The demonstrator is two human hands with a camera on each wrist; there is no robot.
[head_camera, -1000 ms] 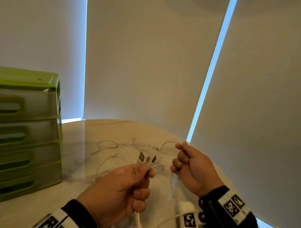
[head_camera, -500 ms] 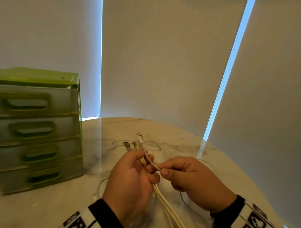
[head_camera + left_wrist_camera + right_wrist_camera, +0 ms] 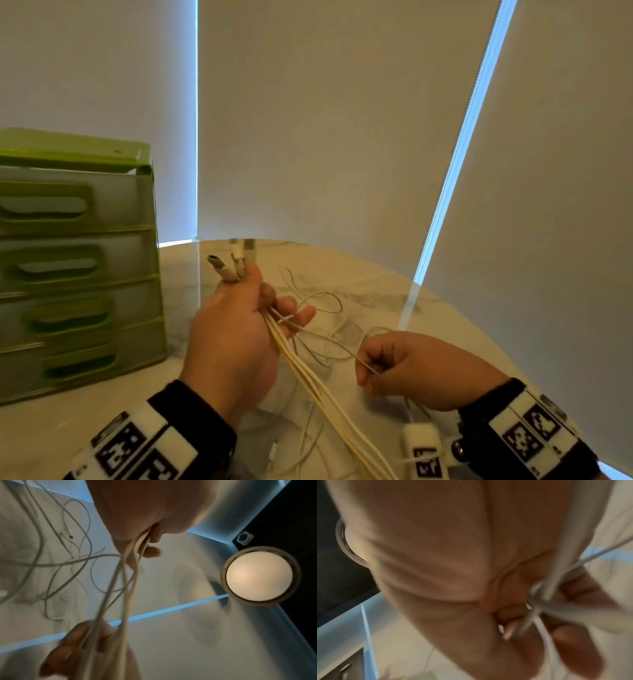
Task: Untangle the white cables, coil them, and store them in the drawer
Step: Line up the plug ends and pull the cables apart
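Sitting far left on the marble table [image 3: 394, 284], green drawer unit [image 3: 78, 267] has all drawers closed. Left hand [image 3: 236, 339] raised above the table, back toward camera, fingers wrapped round a bundle of white cables [image 3: 318, 383], plugs [image 3: 233, 263] poking up past the thumb, strands trailing down toward the viewer. Right hand [image 3: 411, 370] lower, fist curled, pinching one thin strand [image 3: 342, 353]. Loose loops lie on the table between the hands.

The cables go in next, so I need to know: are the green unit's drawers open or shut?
Shut, all four. In the head view each front of the drawer unit sits flush with the green frame, none pulled out.
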